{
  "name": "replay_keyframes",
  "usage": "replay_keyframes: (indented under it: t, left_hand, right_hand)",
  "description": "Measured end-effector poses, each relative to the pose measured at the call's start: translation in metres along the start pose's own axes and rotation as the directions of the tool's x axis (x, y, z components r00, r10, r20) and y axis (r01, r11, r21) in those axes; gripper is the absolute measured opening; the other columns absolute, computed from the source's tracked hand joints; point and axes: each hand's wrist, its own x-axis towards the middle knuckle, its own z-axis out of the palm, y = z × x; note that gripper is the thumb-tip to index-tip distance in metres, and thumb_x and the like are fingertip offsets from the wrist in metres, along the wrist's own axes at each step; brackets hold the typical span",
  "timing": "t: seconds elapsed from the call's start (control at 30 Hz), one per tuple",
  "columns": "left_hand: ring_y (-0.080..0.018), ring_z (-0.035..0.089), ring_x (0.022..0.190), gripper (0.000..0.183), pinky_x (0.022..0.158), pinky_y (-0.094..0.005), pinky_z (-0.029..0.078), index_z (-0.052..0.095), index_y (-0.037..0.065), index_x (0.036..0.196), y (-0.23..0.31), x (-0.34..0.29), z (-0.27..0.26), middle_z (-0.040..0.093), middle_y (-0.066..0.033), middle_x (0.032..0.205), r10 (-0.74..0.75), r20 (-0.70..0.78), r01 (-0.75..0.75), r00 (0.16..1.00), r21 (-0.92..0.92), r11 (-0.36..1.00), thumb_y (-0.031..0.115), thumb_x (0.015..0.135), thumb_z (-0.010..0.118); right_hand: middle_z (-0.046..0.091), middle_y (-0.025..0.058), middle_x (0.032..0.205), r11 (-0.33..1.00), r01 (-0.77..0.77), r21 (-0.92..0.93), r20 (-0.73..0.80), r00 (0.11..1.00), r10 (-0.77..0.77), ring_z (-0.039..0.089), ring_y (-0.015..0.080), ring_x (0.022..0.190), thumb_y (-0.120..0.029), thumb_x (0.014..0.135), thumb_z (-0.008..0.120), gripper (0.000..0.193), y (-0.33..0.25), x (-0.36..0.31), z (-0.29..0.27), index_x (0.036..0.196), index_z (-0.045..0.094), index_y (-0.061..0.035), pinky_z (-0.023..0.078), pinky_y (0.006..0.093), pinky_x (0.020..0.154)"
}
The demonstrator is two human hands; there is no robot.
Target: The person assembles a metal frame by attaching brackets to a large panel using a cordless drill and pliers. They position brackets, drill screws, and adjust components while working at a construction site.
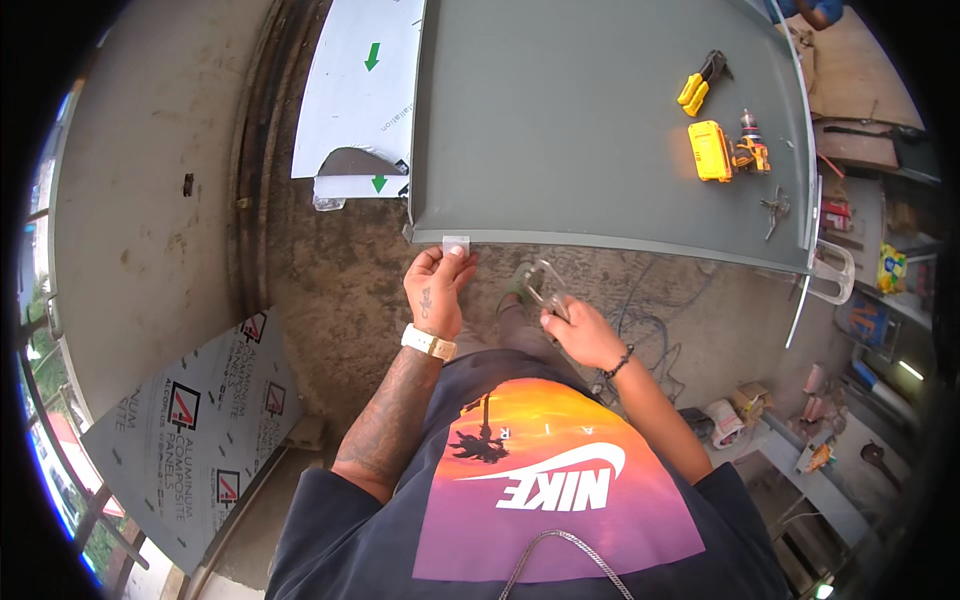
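Observation:
A grey panel [600,120] with upturned edges lies in front of me. At its near edge, close to the left corner, my left hand [437,285] pinches a small pale angle piece [457,241] between thumb and fingers. The piece sits against the panel's rim. My right hand [585,335] is closed round the handle of a metal locking C-clamp [545,284], its jaws pointing up and left, apart from the panel. Another metal clamp [832,273] sits at the panel's near right corner.
On the panel's right lie a yellow-handled hand tool [703,84], a cordless drill [728,150] and a small metal tool [775,212]. A white sheet with green arrows [350,80] is at left. Printed panels [190,430] lean lower left. Cables [650,330] lie on the floor. A person's arm [822,12] shows top right.

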Motion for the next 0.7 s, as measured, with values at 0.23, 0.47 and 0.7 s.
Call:
replay_keyframes:
  t: [0.23, 0.47, 0.7]
  left_hand:
    - [-0.0221, 0.076, 0.092, 0.016, 0.079, -0.0303, 0.06, 0.065, -0.003, 0.108, 0.011, 0.002, 0.005, 0.074, -0.012, 0.103, -0.009, -0.012, 0.009, 1.0, 0.035, 0.999, 0.007, 0.097, 0.069]
    - [-0.0218, 0.076, 0.087, 0.019, 0.077, -0.0312, 0.061, 0.065, -0.008, 0.108, 0.007, 0.002, 0.006, 0.075, -0.0138, 0.099, 0.027, -0.026, -0.026, 0.999, 0.035, 0.999, 0.006, 0.096, 0.071]
    - [-0.0212, 0.076, 0.083, 0.017, 0.075, -0.0306, 0.062, 0.065, -0.008, 0.106, 0.007, 0.004, 0.004, 0.075, -0.0131, 0.096, 0.054, -0.013, -0.054, 0.998, 0.045, 0.998, 0.005, 0.096, 0.07]
  right_hand:
    - [0.07, 0.016, 0.085, 0.995, 0.081, 0.051, 0.097, 0.992, -0.086, 0.067, 0.0342, 0.084, -0.031, 0.098, 0.059, 0.031, -0.035, 0.053, -0.004, 0.093, 0.062, -0.001, 0.051, 0.0453, 0.078]
    - [0.067, 0.0058, 0.072, 1.0, 0.006, 0.021, 0.269, 0.963, -0.011, 0.065, 0.0184, 0.074, -0.032, 0.103, 0.056, 0.037, -0.049, 0.087, -0.019, 0.084, 0.062, -0.0014, 0.052, 0.0376, 0.072]
    - [0.066, 0.0051, 0.071, 0.995, -0.085, 0.052, 0.343, 0.937, 0.062, 0.063, 0.0154, 0.065, -0.034, 0.103, 0.056, 0.038, -0.051, 0.1, -0.019, 0.083, 0.061, -0.0019, 0.051, 0.0346, 0.064]
